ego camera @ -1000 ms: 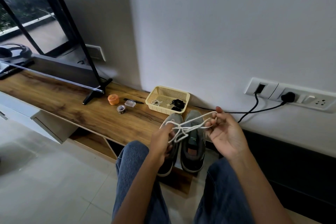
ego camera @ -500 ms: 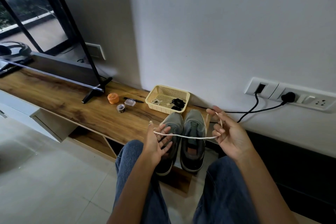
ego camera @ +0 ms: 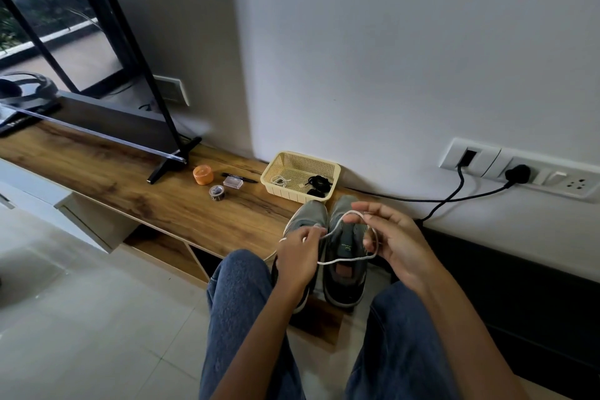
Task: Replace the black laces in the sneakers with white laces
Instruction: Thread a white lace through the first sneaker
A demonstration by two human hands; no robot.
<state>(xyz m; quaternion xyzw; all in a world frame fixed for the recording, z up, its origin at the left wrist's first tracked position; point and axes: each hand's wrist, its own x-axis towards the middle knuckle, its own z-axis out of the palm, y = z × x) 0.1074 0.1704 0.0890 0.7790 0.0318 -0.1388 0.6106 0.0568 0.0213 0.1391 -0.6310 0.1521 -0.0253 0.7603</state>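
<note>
White lace [ego camera: 344, 259] looped between both hands above the grey sneakers [ego camera: 328, 250] on the wooden worktop [ego camera: 136, 191], left hand [ego camera: 300, 256] pinching one part, right hand [ego camera: 394, 243] fingers curled round the loop, cream basket [ego camera: 300, 177] with black laces [ego camera: 319, 183] just behind.

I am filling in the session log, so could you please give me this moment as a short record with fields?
Setting: wooden shelf along a white wall
Sneakers: grey pair side by side on the shelf, toes towards the wall
Left hand: pinches the white lace
Right hand: holds the same lace looped round its fingers
Lace: slack between the hands, above the sneakers
Basket: behind the sneakers, holds a white lace bundle and black laces
Nearby: orange tub, tape roll, pen
</note>
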